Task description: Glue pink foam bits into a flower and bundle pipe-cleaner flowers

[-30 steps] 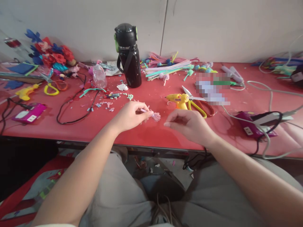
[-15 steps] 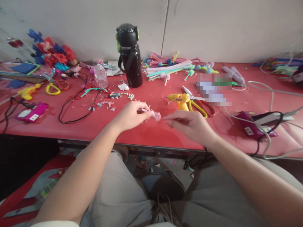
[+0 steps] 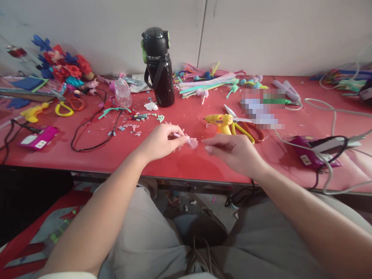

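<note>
My left hand [image 3: 161, 142] pinches a small pale pink pipe-cleaner tassel [image 3: 193, 143] by its stem, between thumb and fingers, just over the red table. Its fringed end points right, towards my right hand [image 3: 236, 153]. That hand hovers a short way off the fringe, its thumb and forefinger a little apart, with nothing visible between them. Behind it a yellow glue gun [image 3: 220, 120] lies with its nozzle to the left. Scissors [image 3: 245, 131] with yellow and orange handles lie against the glue gun, blades spread.
A black bottle [image 3: 162, 77] stands at the back, near a bundle of pastel pipe cleaners [image 3: 203, 86]. Cut scraps [image 3: 135, 128] litter the table's left middle. Purple power sockets [image 3: 40, 138] sit left, with another socket block [image 3: 308, 155] and loose white cables [image 3: 331, 174] right.
My right hand has drawn slightly right, away from the tassel, and its fingertips have parted a little. The left hand holds the tassel in the same place.
</note>
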Action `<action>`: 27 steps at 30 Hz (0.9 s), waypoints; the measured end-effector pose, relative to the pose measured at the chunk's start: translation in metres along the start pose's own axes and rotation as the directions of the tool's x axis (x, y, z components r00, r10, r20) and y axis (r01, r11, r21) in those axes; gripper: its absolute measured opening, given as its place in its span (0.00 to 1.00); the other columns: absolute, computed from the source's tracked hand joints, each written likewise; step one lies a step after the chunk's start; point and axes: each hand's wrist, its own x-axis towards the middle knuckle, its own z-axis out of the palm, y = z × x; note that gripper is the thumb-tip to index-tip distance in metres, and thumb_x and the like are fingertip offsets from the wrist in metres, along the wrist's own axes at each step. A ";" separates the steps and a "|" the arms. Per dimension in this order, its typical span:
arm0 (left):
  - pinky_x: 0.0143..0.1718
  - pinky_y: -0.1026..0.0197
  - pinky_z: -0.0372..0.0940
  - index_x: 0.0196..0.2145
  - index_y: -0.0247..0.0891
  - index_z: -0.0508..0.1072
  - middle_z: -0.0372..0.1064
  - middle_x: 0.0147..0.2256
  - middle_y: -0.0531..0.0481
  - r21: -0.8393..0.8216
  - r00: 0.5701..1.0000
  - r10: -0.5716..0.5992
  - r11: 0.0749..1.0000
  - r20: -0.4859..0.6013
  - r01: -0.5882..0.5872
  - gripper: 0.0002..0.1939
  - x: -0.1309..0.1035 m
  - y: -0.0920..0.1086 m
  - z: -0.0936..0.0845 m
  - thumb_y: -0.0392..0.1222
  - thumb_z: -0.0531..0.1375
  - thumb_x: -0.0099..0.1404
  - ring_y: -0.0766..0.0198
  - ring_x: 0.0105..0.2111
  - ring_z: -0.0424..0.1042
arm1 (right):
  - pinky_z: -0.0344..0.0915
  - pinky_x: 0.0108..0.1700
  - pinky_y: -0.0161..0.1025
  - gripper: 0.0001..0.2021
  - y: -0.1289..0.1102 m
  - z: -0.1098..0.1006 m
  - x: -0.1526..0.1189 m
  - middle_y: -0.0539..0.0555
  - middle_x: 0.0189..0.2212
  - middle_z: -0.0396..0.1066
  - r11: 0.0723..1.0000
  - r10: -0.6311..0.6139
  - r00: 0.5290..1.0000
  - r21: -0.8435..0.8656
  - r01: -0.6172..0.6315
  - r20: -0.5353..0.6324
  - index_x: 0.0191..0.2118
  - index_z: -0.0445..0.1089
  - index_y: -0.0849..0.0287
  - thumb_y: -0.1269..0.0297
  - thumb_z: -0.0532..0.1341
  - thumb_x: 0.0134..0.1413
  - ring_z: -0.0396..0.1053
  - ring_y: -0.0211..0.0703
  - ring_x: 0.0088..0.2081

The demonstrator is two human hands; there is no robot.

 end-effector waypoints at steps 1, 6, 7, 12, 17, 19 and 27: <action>0.27 0.64 0.61 0.29 0.36 0.77 0.70 0.23 0.52 -0.001 1.000 -0.002 1.000 0.000 0.002 0.13 0.000 0.001 0.000 0.46 0.65 0.67 0.68 0.23 0.68 | 0.79 0.44 0.47 0.11 0.000 0.000 0.000 0.55 0.37 0.83 1.000 -0.003 1.000 -0.004 0.003 0.002 0.43 0.85 0.56 0.60 0.68 0.58 0.80 0.48 0.36; 0.27 0.65 0.61 0.29 0.36 0.76 0.70 0.23 0.52 -0.015 1.000 -0.007 1.000 0.007 0.008 0.12 0.000 0.002 0.000 0.45 0.65 0.68 0.69 0.22 0.67 | 0.78 0.40 0.45 0.11 -0.001 -0.004 -0.001 0.55 0.36 0.82 0.998 -0.048 0.999 -0.038 0.048 0.010 0.44 0.84 0.55 0.62 0.66 0.60 0.79 0.45 0.34; 0.27 0.65 0.61 0.29 0.36 0.77 0.70 0.24 0.52 -0.016 1.000 -0.005 1.000 0.005 0.005 0.12 0.000 0.001 0.000 0.46 0.65 0.67 0.69 0.23 0.67 | 0.78 0.41 0.45 0.11 -0.002 -0.004 -0.001 0.55 0.36 0.82 0.997 -0.057 0.998 -0.041 0.057 0.014 0.45 0.84 0.55 0.62 0.65 0.61 0.79 0.45 0.35; 0.26 0.64 0.61 0.29 0.36 0.77 0.70 0.23 0.52 -0.020 1.000 -0.013 1.000 0.004 0.013 0.13 0.000 0.000 0.002 0.47 0.65 0.67 0.68 0.22 0.67 | 0.79 0.42 0.46 0.17 -0.002 -0.004 -0.001 0.54 0.35 0.82 0.996 0.027 1.000 0.086 -0.025 -0.013 0.52 0.81 0.56 0.58 0.70 0.59 0.79 0.44 0.33; 0.26 0.64 0.61 0.30 0.36 0.78 0.71 0.23 0.51 0.000 1.000 -0.001 1.000 0.003 0.001 0.14 -0.001 0.000 0.003 0.49 0.65 0.67 0.67 0.23 0.68 | 0.78 0.43 0.46 0.09 -0.001 -0.003 0.000 0.55 0.33 0.82 0.997 0.052 0.997 0.061 -0.049 -0.052 0.37 0.82 0.57 0.57 0.71 0.56 0.79 0.46 0.35; 0.26 0.64 0.61 0.30 0.37 0.78 0.72 0.23 0.51 0.004 1.000 0.003 1.000 0.002 -0.003 0.14 -0.001 0.000 0.004 0.49 0.65 0.67 0.67 0.23 0.68 | 0.77 0.43 0.46 0.09 0.000 -0.003 0.001 0.55 0.35 0.82 0.999 0.043 0.998 0.033 -0.041 -0.041 0.38 0.82 0.56 0.57 0.70 0.57 0.78 0.46 0.35; 0.29 0.62 0.61 0.29 0.36 0.77 0.72 0.24 0.51 0.051 1.000 0.024 0.998 -0.009 -0.023 0.14 -0.001 0.004 0.006 0.48 0.65 0.67 0.66 0.25 0.69 | 0.69 0.31 0.38 0.17 0.000 -0.003 0.002 0.51 0.23 0.73 0.994 0.099 0.995 0.034 -0.100 0.021 0.31 0.76 0.57 0.48 0.68 0.59 0.69 0.39 0.26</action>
